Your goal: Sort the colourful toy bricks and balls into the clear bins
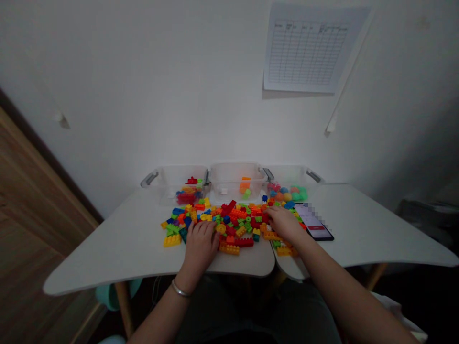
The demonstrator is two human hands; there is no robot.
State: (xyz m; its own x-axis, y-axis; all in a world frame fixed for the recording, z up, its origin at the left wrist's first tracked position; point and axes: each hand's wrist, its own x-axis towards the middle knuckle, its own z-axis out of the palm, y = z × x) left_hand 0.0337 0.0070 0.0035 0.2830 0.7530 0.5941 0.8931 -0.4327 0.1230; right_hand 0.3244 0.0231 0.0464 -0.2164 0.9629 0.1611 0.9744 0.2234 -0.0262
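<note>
A heap of multicoloured plastic building blocks (pixel 233 224) covers the middle of the white table. My left hand (pixel 201 243) lies palm down on the heap's near edge, next to an orange block (pixel 229 249). My right hand (pixel 283 223) rests palm down on the heap's right side, close to a black smartphone (pixel 313 222). The phone's screen is lit. Both hands hide the blocks beneath them, so I cannot tell whether either holds one. A silver bangle (pixel 180 288) circles my left wrist.
Along the wall stand several clear plastic bins: left (pixel 158 179) with red and orange blocks, middle (pixel 236 168) with a few blocks, right (pixel 292 171) with coloured balls. The table's two white tops (pixel 376 229) meet below my right hand. A printed grid sheet (pixel 306 48) hangs above.
</note>
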